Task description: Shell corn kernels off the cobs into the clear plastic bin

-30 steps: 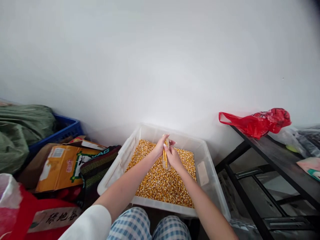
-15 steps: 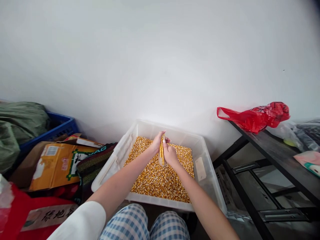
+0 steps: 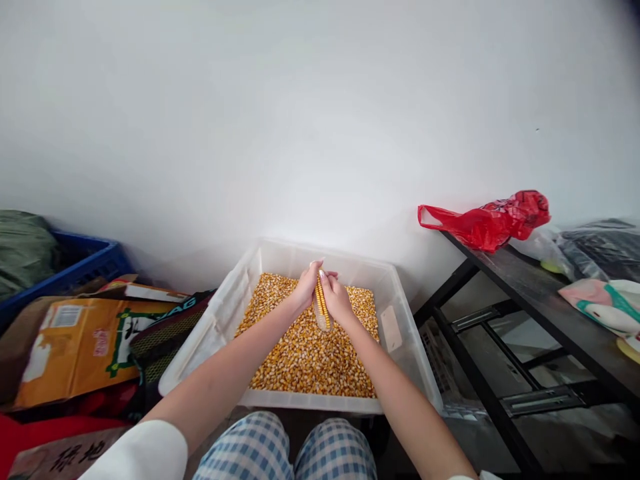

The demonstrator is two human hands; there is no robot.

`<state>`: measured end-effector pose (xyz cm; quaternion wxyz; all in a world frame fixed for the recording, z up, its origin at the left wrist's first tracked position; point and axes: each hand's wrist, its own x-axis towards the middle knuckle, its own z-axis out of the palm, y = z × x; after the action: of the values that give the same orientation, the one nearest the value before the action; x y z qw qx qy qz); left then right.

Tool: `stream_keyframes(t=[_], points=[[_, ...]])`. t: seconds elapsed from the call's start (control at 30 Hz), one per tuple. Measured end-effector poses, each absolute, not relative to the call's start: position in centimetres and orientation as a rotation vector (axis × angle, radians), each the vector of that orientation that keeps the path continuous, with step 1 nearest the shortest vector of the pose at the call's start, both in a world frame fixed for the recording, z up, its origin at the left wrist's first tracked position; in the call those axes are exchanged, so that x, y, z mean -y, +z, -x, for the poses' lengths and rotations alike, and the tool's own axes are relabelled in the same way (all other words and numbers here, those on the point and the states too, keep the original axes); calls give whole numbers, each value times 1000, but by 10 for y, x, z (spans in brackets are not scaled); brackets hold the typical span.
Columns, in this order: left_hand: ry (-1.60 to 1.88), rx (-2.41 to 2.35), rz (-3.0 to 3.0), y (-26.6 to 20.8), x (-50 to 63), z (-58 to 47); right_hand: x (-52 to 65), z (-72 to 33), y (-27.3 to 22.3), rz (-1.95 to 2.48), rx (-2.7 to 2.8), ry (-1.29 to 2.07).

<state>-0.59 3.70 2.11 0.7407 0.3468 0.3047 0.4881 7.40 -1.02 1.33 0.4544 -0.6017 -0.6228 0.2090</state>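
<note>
- The left hand (image 3: 306,287) is holding a corn cob (image 3: 323,308) near its far end; the palm and thumb are lying along the cob's left side, and the fingers are partly hiding behind it.
- The right hand (image 3: 339,303) is gripping the same cob from the right, its thumb resting on the upper part, close beside the left hand.
- The cob is sitting between the two hands, its near end sticking out below them and tilting toward the person's knees (image 3: 334,450).
- Yellow rows are running down the cob's middle, while a pale, bare stretch is showing along the left side and at the near end.
- Both hands and the cob are hovering above loose corn kernels (image 3: 310,363), which are covering the floor of a translucent plastic bin (image 3: 411,360).
- The bin is standing against a white wall (image 3: 320,120), just in front of the knees; the forearms are reaching over its near part.
- To the left of the bin, a dark mesh bag (image 3: 165,340) is leaning beside an orange cardboard box (image 3: 93,340).
- To the right, a red plastic bag (image 3: 493,223) is lying on a black table (image 3: 540,290), well apart from the hands.
</note>
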Motion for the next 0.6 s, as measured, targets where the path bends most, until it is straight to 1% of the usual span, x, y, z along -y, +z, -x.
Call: stream_keyframes(t=[0.1,0.23,0.37,0.47,0.6], points=[[1057,-690,-728,23,-36,6,5,-75,7,1522,1524,484],[943,-633,-670,26,-40,8,-6,-84,1,1520,1321,648],[1061,-649,-728,27,-41,8,-7,-85,3,1392,1329,771],[1080,-655,-810,26,-39,7,-3,-80,6,1357,1409,733],[1036,-639,-865,23,-38,6,0,-79,9,1344,1329,695]])
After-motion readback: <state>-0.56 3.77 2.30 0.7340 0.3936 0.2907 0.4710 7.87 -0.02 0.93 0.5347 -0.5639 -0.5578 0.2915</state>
